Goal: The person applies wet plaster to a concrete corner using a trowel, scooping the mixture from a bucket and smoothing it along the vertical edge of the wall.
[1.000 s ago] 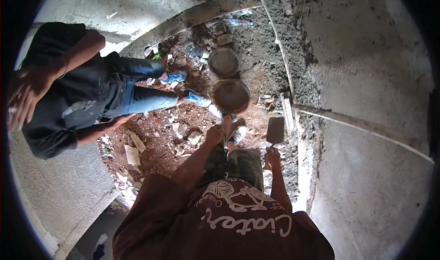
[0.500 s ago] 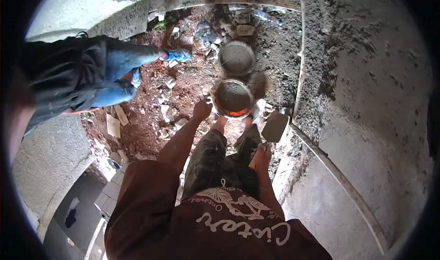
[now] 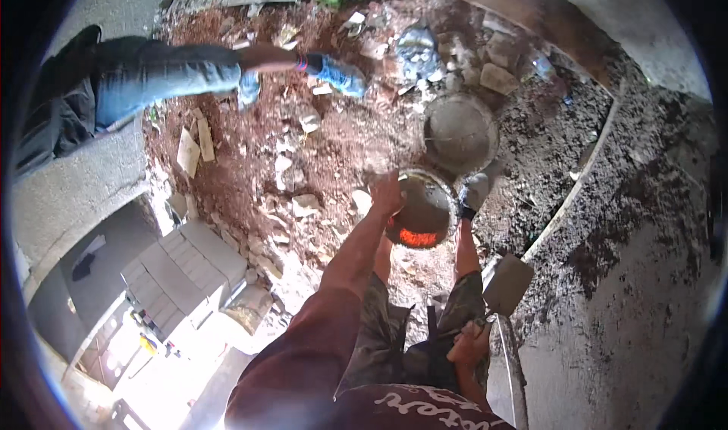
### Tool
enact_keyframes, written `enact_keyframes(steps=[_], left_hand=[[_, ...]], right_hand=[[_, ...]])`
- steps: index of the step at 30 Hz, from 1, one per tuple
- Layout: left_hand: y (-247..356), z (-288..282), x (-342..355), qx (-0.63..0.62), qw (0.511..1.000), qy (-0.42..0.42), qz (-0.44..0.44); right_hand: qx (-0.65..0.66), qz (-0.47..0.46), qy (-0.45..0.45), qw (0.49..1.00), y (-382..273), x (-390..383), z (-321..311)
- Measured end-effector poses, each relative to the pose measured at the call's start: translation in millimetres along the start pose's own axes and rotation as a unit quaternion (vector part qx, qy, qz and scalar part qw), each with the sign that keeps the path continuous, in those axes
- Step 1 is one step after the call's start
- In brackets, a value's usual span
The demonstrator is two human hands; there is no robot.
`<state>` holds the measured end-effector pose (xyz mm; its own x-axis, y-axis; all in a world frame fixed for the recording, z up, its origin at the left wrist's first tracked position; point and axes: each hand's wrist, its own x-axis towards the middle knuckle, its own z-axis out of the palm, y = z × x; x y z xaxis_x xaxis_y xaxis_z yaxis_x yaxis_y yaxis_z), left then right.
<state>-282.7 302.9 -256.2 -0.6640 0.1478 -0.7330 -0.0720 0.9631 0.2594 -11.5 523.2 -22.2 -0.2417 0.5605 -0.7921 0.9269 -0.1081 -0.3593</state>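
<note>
A round basin of wet grey mortar (image 3: 429,205) sits on the ground between my feet, with an orange-red patch lit up at its near side. My left hand (image 3: 387,195) is at the basin's left rim, its fingers closed over the edge. In my right hand (image 3: 470,344), low by my right thigh, is the handle of a trowel (image 3: 508,284). The trowel's flat, squarish blade points forward, coated in grey. Just beyond the near basin stands a second round basin (image 3: 460,134), also filled with grey mortar.
Another person's leg in jeans (image 3: 167,81) reaches in from the left, with a blue shoe (image 3: 339,76) on the rubble. Loose stones and a plastic bag (image 3: 418,51) lie ahead. Along the right runs a mortar-splattered wall (image 3: 607,316); grey blocks (image 3: 178,267) are stacked at lower left.
My view has turned, shifting the basins rightward in the picture. My left hand has moved from beside the near basin onto its rim. The other person's legs have shifted; the trowel stays in my right hand.
</note>
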Motion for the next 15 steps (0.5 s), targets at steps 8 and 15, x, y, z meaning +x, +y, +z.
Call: enact_keyframes(steps=[8,15], left_hand=[[-11,30,-41,-0.064,0.978,-0.133,0.146],[-6,3,-111,-0.081,0.988,-0.129,0.001]], right_hand=[[-0.04,-0.036,-0.031,0.998,-9,4,1],[-0.049,-0.01,-0.029,0.998,-14,-15,35]])
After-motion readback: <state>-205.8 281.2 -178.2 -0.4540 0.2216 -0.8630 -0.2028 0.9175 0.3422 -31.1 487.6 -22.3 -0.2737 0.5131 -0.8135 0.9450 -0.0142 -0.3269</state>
